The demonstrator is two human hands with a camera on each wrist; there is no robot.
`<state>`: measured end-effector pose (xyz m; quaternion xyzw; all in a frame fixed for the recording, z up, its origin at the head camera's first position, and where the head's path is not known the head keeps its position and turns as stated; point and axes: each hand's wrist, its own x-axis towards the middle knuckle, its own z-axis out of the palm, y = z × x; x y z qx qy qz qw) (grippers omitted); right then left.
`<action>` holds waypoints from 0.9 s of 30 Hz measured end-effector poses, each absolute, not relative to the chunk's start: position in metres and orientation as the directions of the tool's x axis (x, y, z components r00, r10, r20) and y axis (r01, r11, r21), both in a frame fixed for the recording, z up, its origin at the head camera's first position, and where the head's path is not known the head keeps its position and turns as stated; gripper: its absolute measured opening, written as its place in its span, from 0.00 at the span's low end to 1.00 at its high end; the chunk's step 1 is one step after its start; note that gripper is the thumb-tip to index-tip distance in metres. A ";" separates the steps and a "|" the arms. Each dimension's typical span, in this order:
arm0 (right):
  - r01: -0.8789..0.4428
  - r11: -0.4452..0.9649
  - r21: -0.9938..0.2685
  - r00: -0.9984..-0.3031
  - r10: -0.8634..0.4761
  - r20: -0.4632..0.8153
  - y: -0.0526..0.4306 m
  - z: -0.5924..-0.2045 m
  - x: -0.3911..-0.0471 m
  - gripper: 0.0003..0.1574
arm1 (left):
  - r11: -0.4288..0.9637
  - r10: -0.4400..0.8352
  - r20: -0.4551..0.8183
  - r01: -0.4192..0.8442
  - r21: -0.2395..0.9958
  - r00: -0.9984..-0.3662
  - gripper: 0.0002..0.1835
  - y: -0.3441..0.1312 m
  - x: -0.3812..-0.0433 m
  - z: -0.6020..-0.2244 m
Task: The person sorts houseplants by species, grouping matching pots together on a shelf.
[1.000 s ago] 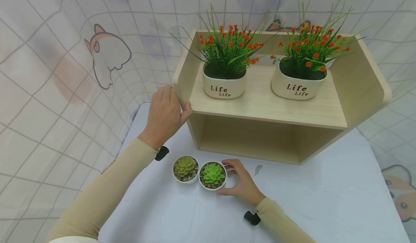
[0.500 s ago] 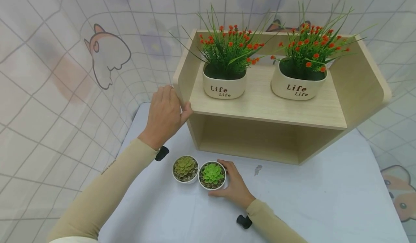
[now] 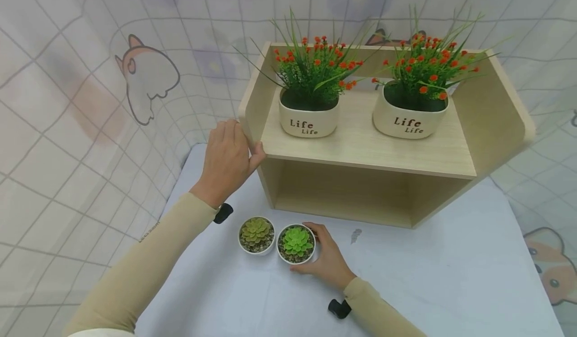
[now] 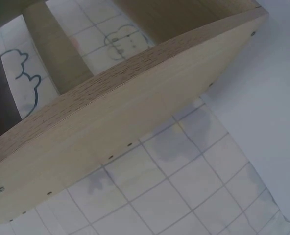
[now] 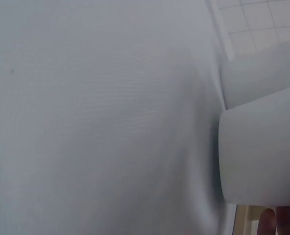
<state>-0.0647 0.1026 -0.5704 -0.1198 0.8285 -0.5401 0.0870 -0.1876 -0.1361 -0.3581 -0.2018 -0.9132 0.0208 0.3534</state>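
Note:
In the head view, my right hand [image 3: 328, 261] holds a small white pot with a bright green succulent [image 3: 296, 242], thumb at its near side and fingers at its far side. The pot's white wall [image 5: 262, 152] fills the right of the right wrist view, with fingertips [image 5: 284, 223] below. Close on its left stands a second white pot with an olive-green succulent [image 3: 256, 233]. My left hand [image 3: 227, 164] grips the left side panel of the wooden shelf [image 3: 369, 161], thumb across its front edge. The left wrist view shows that panel [image 4: 135, 105] but no fingers.
Two cream oval planters, the left one [image 3: 308, 121] and the right one [image 3: 410, 119], stand on the shelf's upper board with grass and red flowers. A white cloth [image 3: 451, 272] covers the table. Patterned curtains [image 3: 67, 126] hang around it.
My right hand has moved left and closed in around the bright green succulent's pot. That pot has shifted slightly right, leaving a small gap to the other pot. The left hand stays on the shelf.

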 end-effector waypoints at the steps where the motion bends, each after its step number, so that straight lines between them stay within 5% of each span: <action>1: -0.103 0.389 -0.916 -0.958 -0.287 -0.014 0.104 -0.569 -0.065 0.65 | 0.917 0.382 0.637 0.358 -0.174 -0.669 0.19 -0.136 -0.188 -0.358; 27: -0.035 0.390 -0.920 -0.991 -0.133 -0.019 0.170 -0.542 -0.080 0.68 | 0.914 0.379 0.646 0.378 -0.148 -0.663 0.19 -0.136 -0.187 -0.359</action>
